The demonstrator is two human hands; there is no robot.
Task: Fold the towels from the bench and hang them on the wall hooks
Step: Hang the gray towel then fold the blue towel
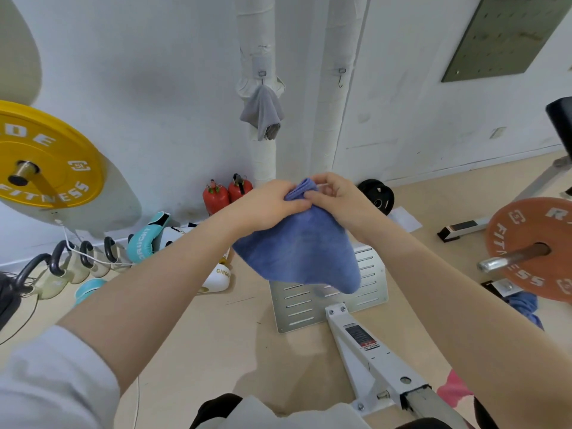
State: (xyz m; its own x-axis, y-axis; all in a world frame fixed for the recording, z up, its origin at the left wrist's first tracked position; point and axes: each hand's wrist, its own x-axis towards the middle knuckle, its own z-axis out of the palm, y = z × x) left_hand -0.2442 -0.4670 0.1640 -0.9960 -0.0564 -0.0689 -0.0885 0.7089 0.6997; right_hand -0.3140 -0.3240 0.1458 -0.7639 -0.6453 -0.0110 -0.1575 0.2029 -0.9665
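Both hands meet in the middle of the view, holding a blue towel in the air above the floor. The left hand has its fingers pressed together over the towel's gathered top edge, thumb side pinching the cloth. The right hand pinches the same bunched edge from 3 o'clock, its fingers curled around the fold that sticks up between the two hands. The rest of the towel hangs below them in a loose, rounded drape, its low corner at about 5 o'clock, in front of a slotted metal plate.

At 12 o'clock from the hands, a grey towel hangs from a hook on a white wrapped pipe. Just to its right, a second hook on the neighbouring pipe is bare.

More blue cloth lies at 3 o'clock, under an orange weight plate. A pink cloth shows at 5 o'clock beside a white frame bar. At 9 o'clock sit a yellow weight plate, kettlebells and a teal boxing glove. Two red extinguishers stand against the wall at 11 o'clock.
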